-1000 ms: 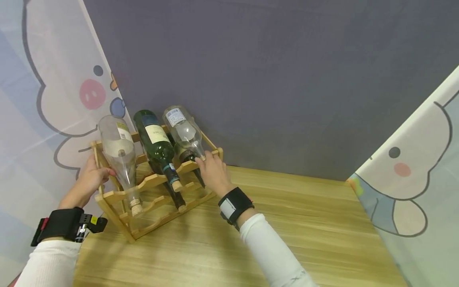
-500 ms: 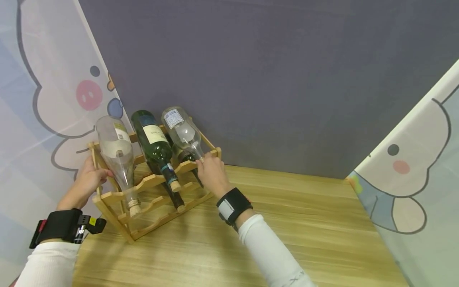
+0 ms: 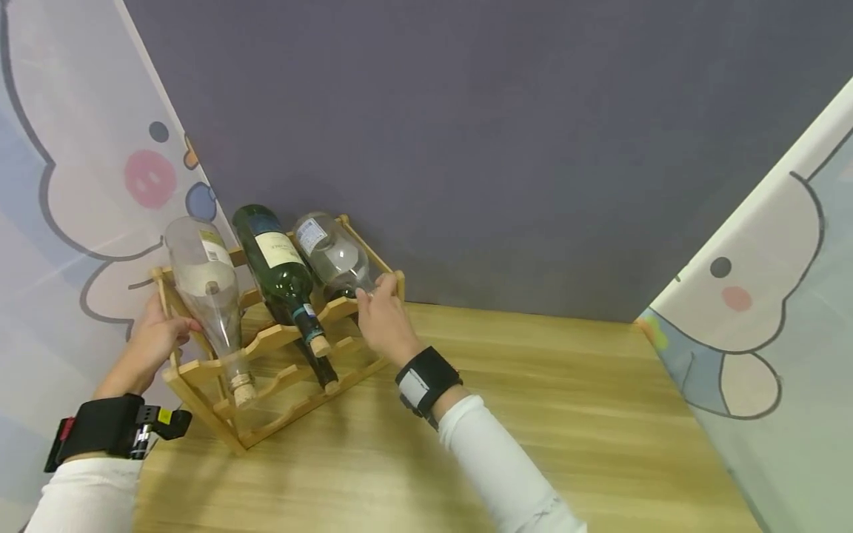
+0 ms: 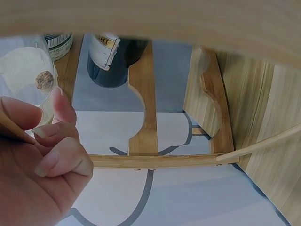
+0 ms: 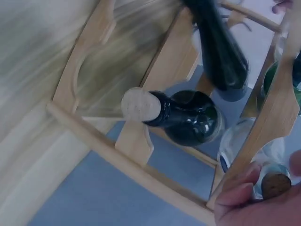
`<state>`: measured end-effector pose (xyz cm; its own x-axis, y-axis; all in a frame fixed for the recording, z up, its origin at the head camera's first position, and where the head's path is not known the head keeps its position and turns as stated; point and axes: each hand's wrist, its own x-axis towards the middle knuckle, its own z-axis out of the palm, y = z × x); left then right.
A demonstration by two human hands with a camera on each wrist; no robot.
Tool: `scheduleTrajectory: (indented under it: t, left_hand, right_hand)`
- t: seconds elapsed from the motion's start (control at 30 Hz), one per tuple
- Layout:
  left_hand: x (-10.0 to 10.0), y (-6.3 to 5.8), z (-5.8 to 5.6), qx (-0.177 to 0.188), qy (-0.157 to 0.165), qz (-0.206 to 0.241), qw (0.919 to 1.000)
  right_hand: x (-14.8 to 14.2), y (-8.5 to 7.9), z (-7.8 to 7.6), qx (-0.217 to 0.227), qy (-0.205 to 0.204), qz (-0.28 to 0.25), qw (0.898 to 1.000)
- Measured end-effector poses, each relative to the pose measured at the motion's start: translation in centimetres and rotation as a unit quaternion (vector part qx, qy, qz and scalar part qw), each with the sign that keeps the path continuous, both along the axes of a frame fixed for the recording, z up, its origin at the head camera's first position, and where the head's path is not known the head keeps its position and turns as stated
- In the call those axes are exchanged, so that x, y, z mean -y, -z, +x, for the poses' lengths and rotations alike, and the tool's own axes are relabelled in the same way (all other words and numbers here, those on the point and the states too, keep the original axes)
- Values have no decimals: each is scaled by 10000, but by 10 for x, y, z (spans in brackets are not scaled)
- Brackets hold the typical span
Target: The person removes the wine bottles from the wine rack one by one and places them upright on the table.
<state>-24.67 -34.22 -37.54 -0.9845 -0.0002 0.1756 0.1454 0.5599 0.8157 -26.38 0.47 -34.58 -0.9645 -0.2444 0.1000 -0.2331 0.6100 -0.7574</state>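
Note:
In the head view, my left hand (image 3: pixel 156 337) grips the left side of a wooden wine rack (image 3: pixel 276 339). My right hand (image 3: pixel 389 320) holds the neck of a clear glass bottle (image 3: pixel 340 255) that lies at the right of the rack's top tier. The right wrist view shows its cork (image 5: pixel 276 185) between the fingers. Beside it on the same tier lie a corked green wine bottle (image 3: pixel 283 277) and another corked clear bottle (image 3: pixel 206 285). On the tiers below are dark bottles, one with its corked neck (image 3: pixel 318 366) sticking out; they are partly hidden.
The rack stands on a wood-grain tabletop (image 3: pixel 533 400) close to a grey back wall (image 3: pixel 500 163). Cartoon-printed panels (image 3: pixel 740 326) rise at the left and right sides. Tabletop stretches to the right of the rack.
The base of the right-hand clear bottle has come down lower against the rack, with my right hand still on its neck. My left hand keeps its grip. The head view has shifted slightly.

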Motion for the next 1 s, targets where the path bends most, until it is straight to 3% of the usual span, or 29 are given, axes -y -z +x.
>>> scheduleTrajectory:
  t: [0.13,0.4,0.6,0.8,1.0]
  left_hand:
    - [4,0,-2,48,-25,49,10000]
    - [2,2,-2,87,41,115,9999]
    - [1,2,-1,48,-10,92,9999]
    - [-1,0,-1,-123,-124,1,9998]
    - [-2,-2,0,-94,-188,-5,9998]
  right_hand:
    - [3,-1,-3,-613,146,611,9961]
    - [3,1,-4,-643,221,872,9939]
    - [2,6,0,-758,375,556,9949]
    - [4,9,4,-522,708,-148,9960]
    - [1,13,7,-246,741,-614,9951]
